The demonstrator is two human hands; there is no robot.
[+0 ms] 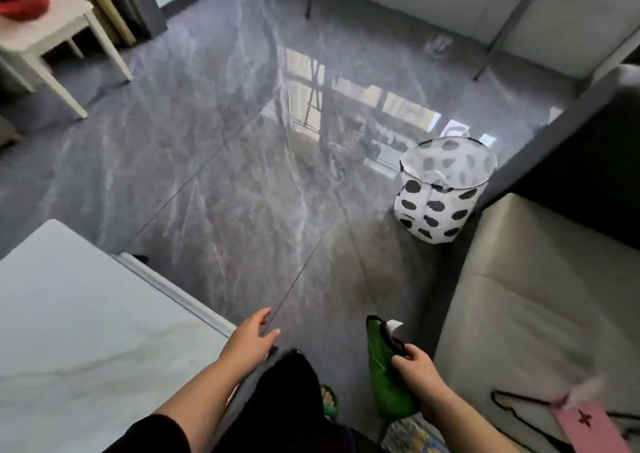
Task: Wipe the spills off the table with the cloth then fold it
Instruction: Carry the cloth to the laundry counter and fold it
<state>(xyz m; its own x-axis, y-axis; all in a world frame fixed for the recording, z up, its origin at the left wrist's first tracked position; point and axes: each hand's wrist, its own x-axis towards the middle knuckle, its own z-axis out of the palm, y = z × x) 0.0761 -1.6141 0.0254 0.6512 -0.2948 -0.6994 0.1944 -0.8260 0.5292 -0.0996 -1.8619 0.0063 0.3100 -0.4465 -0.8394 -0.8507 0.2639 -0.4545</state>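
Green cloth (386,380) in the right hand's fingers (410,355); white, grey-veined table (86,331) beside the left fingers (266,324); beyond them, a white basket (443,192) with black spots on grey marbled floor (225,175).

Glossy grey marble floor (214,182), spotted basket (440,192) standing on it, bare white marble table (76,331) at left
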